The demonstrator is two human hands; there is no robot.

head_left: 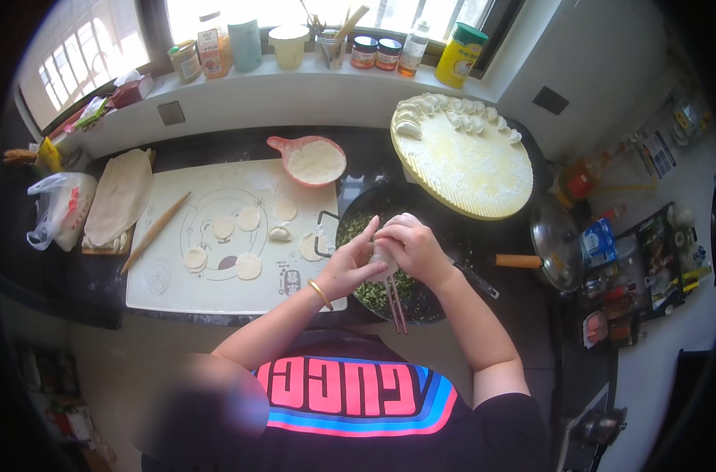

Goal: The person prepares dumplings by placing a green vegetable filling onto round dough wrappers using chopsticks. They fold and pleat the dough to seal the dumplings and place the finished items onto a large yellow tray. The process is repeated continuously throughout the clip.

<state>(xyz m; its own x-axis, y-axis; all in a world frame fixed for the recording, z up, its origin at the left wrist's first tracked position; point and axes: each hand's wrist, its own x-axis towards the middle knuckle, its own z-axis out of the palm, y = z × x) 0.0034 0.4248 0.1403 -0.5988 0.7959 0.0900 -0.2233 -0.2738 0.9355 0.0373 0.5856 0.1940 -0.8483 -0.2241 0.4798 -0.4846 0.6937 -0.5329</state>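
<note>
Over the dark pan of chopped green filling (370, 295), both my hands close round a pale dumpling (385, 258). My left hand (348, 266), with a gold bangle at the wrist, cups it from the left. The fingers of my right hand (411, 248) pinch its upper edge and hide much of it. A pair of chopsticks (397, 307) sticks out below the hands across the pan's near rim; I cannot tell whether a hand holds them. On the white mat (161, 283) to the left lie several round dough wrappers (249, 266) and one folded dumpling (279, 234).
A rolling pin (157, 230) lies on the mat's left side, beside a dough sheet (120, 197). A pink scoop of flour (317, 162) stands at the mat's far edge. Several dumplings line the far rim of a round yellow tray (468, 173). A lidded pan (556, 248) is at right.
</note>
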